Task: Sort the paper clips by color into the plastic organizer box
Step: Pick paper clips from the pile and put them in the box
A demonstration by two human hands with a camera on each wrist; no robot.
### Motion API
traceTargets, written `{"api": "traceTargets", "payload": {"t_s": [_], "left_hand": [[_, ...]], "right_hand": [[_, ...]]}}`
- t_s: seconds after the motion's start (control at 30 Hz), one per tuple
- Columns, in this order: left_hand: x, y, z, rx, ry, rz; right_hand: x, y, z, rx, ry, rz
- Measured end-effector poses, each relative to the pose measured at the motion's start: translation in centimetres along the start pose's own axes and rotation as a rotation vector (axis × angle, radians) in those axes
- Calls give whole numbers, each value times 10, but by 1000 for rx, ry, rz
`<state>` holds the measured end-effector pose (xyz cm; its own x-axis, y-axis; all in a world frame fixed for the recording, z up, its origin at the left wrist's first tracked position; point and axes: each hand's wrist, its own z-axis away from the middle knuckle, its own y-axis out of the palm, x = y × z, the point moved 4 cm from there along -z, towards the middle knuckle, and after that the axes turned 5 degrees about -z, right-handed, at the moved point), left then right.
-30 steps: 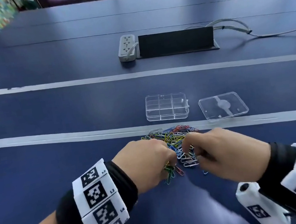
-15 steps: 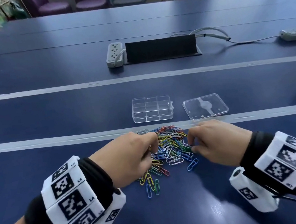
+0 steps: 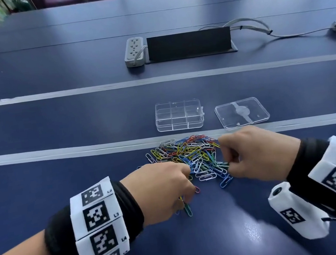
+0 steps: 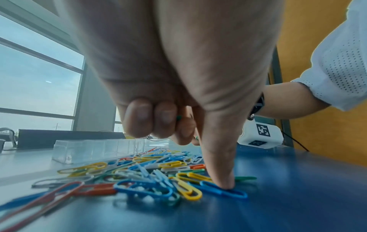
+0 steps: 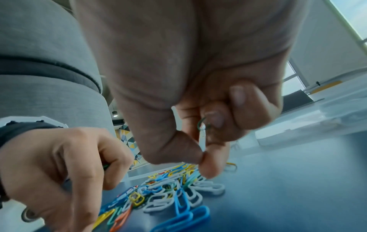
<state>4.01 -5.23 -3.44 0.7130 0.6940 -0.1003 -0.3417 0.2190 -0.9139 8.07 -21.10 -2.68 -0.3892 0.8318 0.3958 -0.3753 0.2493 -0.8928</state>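
The paper clips (image 3: 190,158) lie piled mid-frame on the tabletop (image 3: 84,181), below the empty organizer box (image 3: 179,118). Both hands, left hand (image 3: 162,190) and right hand (image 3: 256,154), pinch what look like green clips. They are light, slippery and tangle; pinch one end.

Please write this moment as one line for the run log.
left hand: holds green clips, fingertip on blue clip | right hand: pinches green clip | organizer box: empty, lid beside it
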Motion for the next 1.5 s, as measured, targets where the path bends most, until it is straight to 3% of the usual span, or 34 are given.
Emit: {"api": "traceTargets", "payload": {"t_s": [0.13, 0.27, 0.33, 0.47, 0.53, 0.63, 0.7, 0.83, 0.93, 1.03, 1.23, 1.4, 1.5], "left_hand": [[2, 2, -3, -56, 9, 21], [6, 2, -2, -147, 35, 215], [10, -5, 1, -220, 15, 333], [21, -12, 6, -274, -76, 724], [25, -10, 6, -256, -71, 899], [26, -6, 6, -202, -57, 1059], [26, -4, 6, -169, -70, 1051], [25, -3, 4, -119, -144, 890], [24, 1, 1, -70, -210, 891], [23, 0, 0, -67, -227, 782], [27, -3, 0, -247, -146, 413], [25, 5, -5, -117, -147, 217], [22, 3, -9, -116, -159, 114]], "right_hand": [[1, 3, -3, 51, -9, -77], [-2, 0, -3, 72, 19, -242], [-5, 1, -4, 147, 85, -485], [-12, 6, -6, 294, 273, -1223], [-16, 6, -8, 319, 273, -1407], [-16, 5, -11, 314, 268, -1501], [-16, 6, -14, 257, 287, -1367], [-12, 0, -17, -9, 174, -439], [-2, 3, -18, -8, 126, -69], [1, 6, -21, 2, 124, -4], [-4, 3, -20, 6, 155, -65], [-6, -1, -16, 38, 207, -151], [-10, -3, -16, 49, 261, -227]]}}
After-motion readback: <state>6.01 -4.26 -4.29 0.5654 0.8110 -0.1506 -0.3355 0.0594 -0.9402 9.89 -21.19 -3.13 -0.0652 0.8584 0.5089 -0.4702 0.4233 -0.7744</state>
